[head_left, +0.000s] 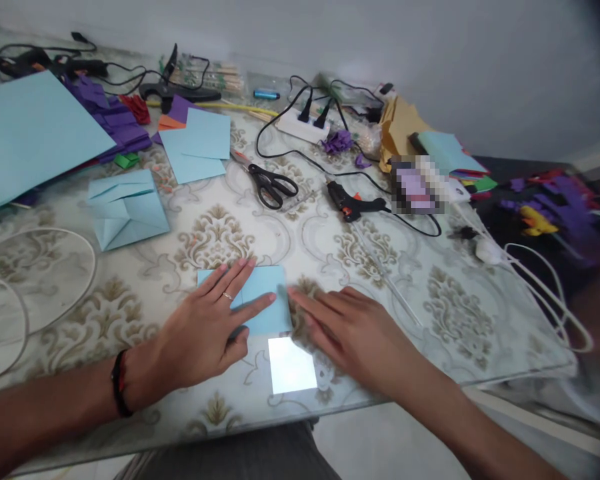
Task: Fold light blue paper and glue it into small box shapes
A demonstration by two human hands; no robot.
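Near the front of the table (310, 250), I find the blue paper (263, 283) lying flat under my left hand (205, 327), whose fingers are spread wide, probably to keep the paper from sliding. My right hand (350, 330) has its index finger extended at the right edge, perhaps for guiding it; I see nothing gripped, and contact I cannot tell. The paper's long axis runs left to right, its short end facing my right hand.

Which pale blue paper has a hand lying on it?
The small rectangular piece nearest the camera, flat beneath the left hand. No hand touches the large sheet, creased piece, overlapping pair or far-right sheet.
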